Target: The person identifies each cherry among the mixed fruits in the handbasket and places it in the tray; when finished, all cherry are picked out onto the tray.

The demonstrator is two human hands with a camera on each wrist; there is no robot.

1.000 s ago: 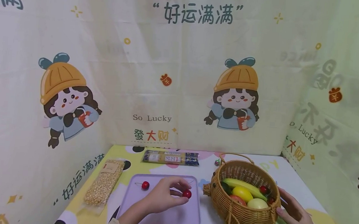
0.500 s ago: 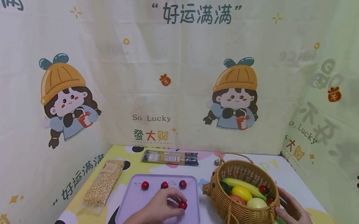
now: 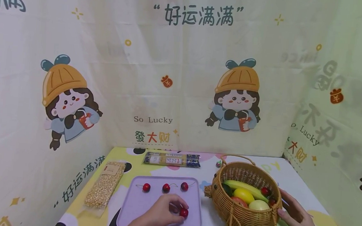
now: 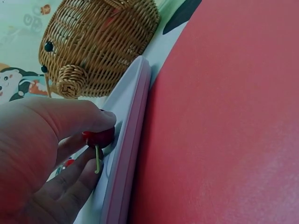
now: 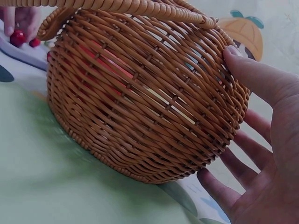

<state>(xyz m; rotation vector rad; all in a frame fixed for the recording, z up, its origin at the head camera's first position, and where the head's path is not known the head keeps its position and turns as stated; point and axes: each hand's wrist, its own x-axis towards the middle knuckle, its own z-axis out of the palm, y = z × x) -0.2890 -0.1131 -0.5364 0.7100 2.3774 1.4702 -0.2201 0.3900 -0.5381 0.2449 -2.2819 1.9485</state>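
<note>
Pinching a red cherry (image 3: 184,213) between thumb and fingers, the left hand (image 3: 167,212) is at the lower middle of the head view, over the near part of a lilac tray (image 3: 137,205). In the left wrist view the cherry's green stem shows below the thumb; whether the fruit touches the tray is hard to tell. At the lower right of the head view, the right hand (image 3: 300,220) has its fingers spread apart, thumb and fingertips touching the side of a wicker basket (image 3: 255,221). Inside the basket lie a banana (image 3: 248,188), a yellow lemon (image 3: 244,195) and a pale round fruit (image 3: 259,205). Three more cherries (image 3: 166,187) line the tray's far part. A bag of kernels (image 3: 105,185) lies left of the tray, and clear-wrapped packs (image 3: 172,159) lie beyond it. Behind everything hangs a printed cloth (image 3: 185,56), filling the upper frame.
</note>
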